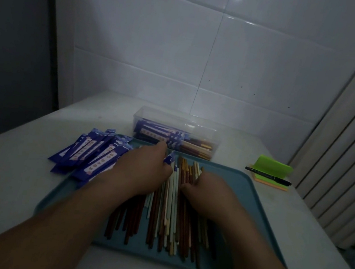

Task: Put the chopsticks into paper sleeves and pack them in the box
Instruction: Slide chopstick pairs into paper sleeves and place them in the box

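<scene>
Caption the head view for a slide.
Left hand holds a paper sleeve; right hand grips chopsticks on the blue tray.

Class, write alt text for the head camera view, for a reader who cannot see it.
Over a blue tray of loose chopsticks, the left hand pinches a blue sleeve while the right hand grips some chopsticks. A pile of sleeves lies at the tray's left edge, and a clear box behind holds sleeved chopsticks.

printed panels on blue paper sleeves [90,153] too blurred to read
</scene>
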{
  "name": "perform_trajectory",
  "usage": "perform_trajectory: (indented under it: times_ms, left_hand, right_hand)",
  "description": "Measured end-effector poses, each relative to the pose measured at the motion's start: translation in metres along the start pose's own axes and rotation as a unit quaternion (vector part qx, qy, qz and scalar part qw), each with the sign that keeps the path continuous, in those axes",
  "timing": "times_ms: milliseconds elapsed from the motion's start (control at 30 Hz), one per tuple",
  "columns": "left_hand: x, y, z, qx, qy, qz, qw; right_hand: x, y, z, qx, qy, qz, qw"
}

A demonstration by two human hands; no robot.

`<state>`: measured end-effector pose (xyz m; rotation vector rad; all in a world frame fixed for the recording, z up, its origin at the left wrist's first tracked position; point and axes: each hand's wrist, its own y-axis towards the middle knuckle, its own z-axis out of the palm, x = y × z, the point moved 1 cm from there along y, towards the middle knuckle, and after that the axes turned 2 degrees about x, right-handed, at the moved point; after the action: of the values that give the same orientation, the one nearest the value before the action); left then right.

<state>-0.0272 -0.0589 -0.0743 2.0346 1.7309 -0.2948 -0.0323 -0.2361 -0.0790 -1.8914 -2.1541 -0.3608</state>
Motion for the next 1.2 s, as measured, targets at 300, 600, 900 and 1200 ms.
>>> perform_trajectory:
  times_ms: [300,600,900,1200]
  left_hand:
    - [-0.001,0.000,-0.001,-0.001,-0.009,0.004,1.000]
    - [-0.002,-0.002,-0.003,-0.006,-0.018,0.010,1.000]
    - [-0.001,-0.002,0.000,-0.005,-0.018,0.008,1.000]
    - [-0.003,-0.002,0.001,0.001,-0.017,0.008,1.000]
  right_hand:
    - [0.007,-0.004,0.000,-0.067,0.052,0.018,0.996]
    - [0.016,-0.009,0.005,-0.058,-0.009,-0.010,0.998]
    - [0.018,-0.012,0.001,-0.044,-0.073,-0.018,0.996]
    - [0.022,-0.017,-0.003,-0.028,-0.087,-0.023,0.996]
